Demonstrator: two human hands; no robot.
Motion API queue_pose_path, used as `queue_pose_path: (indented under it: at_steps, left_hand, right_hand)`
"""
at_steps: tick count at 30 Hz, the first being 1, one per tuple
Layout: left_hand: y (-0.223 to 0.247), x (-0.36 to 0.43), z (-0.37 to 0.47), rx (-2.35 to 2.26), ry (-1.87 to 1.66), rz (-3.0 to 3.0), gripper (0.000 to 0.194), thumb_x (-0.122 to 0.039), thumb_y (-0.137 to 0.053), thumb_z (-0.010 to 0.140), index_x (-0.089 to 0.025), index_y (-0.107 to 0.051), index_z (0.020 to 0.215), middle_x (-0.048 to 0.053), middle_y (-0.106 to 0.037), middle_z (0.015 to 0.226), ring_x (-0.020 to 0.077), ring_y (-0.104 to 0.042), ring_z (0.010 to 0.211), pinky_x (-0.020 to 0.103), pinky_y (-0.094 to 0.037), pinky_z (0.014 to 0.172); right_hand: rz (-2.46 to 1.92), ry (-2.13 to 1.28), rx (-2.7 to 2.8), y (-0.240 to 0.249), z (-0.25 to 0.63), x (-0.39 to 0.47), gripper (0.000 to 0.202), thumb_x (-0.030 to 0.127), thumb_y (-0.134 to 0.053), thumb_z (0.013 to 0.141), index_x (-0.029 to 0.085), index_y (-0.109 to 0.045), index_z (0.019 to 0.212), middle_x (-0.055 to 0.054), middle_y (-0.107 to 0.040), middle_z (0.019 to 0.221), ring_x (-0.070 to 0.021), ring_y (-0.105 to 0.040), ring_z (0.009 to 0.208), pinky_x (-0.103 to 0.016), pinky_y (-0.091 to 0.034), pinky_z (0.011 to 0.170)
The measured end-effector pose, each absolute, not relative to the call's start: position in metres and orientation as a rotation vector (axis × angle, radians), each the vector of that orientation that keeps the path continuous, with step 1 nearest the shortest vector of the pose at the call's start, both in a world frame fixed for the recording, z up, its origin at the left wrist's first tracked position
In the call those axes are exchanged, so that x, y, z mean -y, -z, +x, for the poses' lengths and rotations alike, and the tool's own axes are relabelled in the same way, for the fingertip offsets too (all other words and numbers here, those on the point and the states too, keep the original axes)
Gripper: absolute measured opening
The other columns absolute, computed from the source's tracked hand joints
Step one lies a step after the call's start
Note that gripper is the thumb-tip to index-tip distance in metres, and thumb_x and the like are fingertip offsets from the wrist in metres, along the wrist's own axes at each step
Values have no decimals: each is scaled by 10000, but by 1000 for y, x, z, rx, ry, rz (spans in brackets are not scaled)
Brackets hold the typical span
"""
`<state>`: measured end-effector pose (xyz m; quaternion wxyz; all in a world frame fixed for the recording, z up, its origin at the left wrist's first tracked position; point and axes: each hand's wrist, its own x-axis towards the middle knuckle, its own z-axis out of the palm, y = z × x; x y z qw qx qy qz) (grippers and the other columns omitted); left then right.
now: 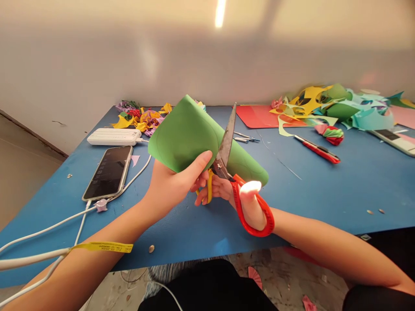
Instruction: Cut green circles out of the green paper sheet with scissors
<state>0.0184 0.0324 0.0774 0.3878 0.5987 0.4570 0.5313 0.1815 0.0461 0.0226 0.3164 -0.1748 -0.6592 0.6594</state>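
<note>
My left hand (181, 181) pinches a sheet of green paper (184, 138), thumb on its near face. The sheet is curled, with faint curved lines drawn on it, and is held above the table. My right hand (240, 201) grips scissors (225, 153) with one red and one yellow handle loop. Its thumb passes through the red loop and its fingers are at the yellow one. The blades are spread, one rising in front of the paper; the other is hidden behind the sheet.
On the blue table (311, 198), a phone (108, 172) and a white power bank (114, 136) with cables lie left. Crumpled paper flowers (145, 119) sit behind. Rightward are a red cutter (317, 149), red sheets (256, 115), a paper bud (333, 134) and coloured scraps (343, 103). A wall stands behind.
</note>
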Motion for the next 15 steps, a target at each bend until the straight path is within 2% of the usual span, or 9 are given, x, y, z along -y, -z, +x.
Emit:
queue_pose_path:
  at_steps: [5, 9, 15]
  left_hand:
    - [-78, -31, 20, -1187, -1349, 1517, 370, -244, -593, 874, -183, -557, 512, -9, -568, 484, 87, -512, 385, 234, -464, 414]
    - [-77, -32, 21, -1184, -1365, 1534, 361, -232, -594, 874, -185, -561, 517, -17, -573, 492, 81, -516, 395, 219, -478, 430]
    - [-76, -32, 22, -1170, -1392, 1538, 363, -217, -591, 873, -183, -554, 513, -20, -573, 487, 77, -512, 385, 209, -469, 414]
  right_hand:
    - [-446, -1747, 1706, -24, 181, -47, 811, 882, -246, 749, 269, -594, 1150, -109, -597, 1034, -292, -593, 910, -488, -491, 872]
    - [-431, -1763, 1699, -27, 180, -46, 786, 893, -246, 734, 266, -587, 1064, -95, -536, 984, -253, -531, 801, -456, -487, 791]
    - [-407, -1815, 1651, -24, 178, -48, 742, 884, -240, 748, 274, -553, 1031, -50, -474, 913, -213, -461, 755, -407, -455, 778]
